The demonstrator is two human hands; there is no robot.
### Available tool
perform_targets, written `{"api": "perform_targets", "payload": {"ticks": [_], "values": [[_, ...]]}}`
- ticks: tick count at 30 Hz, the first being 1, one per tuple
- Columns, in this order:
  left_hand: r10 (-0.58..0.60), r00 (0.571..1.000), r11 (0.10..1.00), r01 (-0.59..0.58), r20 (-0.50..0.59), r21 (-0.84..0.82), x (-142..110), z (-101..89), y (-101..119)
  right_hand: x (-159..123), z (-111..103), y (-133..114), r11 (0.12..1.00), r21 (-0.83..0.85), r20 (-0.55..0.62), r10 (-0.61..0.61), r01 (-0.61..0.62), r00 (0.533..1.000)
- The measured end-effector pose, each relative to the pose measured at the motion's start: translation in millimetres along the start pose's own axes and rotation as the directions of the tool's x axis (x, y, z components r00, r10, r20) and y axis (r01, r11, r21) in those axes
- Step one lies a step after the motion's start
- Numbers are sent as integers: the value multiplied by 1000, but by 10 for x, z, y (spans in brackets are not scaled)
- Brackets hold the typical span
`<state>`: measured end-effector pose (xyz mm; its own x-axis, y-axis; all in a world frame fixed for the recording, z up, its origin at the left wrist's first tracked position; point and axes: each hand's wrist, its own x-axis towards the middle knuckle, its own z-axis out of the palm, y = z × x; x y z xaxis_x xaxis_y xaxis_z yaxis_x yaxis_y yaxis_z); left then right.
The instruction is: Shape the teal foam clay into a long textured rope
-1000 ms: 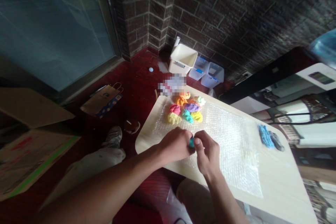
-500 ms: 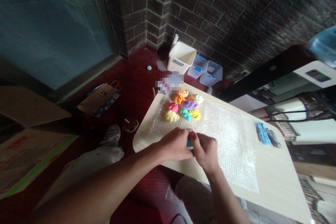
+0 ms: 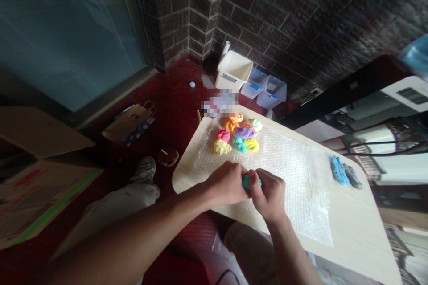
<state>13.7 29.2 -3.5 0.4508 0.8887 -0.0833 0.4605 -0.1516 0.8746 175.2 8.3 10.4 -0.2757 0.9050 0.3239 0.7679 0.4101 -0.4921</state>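
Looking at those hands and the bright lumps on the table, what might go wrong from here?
The teal piece between the left hand and right hand might tear or slip. Both hands are near the edge of the table, so a dropped bit could reach the red floor. The turquoise lump and bright yellow lump lie close together, so they might stick.

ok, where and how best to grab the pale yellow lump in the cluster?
Probably the near-left part of the pale yellow lump, coming from near left and above. It bulges out there, with bubble wrap showing beside it; the pink lump crowds its far side and the turquoise lump sits close on its right.
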Motion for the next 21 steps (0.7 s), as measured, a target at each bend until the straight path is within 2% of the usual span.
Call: {"api": "perform_targets", "payload": {"ticks": [3, 13, 18, 21], "values": [[30, 999, 997, -29, -14, 65, 3, 2, 18, -16, -10, -1, 1000, -1, -12, 11, -11, 1000], [127, 992, 982, -125, -4, 141, -56, 1, -10, 16, 39, -43, 997, -74, 88, 19, -13, 996], [69, 998, 977, -68, 1, 203, -44, 0, 52, -24, 23, -36, 997, 69, 71, 14, -19, 997], [52, 998, 983, -48, -20, 175, -16, -34, 90, -52, 35, 48, 972, 206, -18, 120, -114, 993]]}}
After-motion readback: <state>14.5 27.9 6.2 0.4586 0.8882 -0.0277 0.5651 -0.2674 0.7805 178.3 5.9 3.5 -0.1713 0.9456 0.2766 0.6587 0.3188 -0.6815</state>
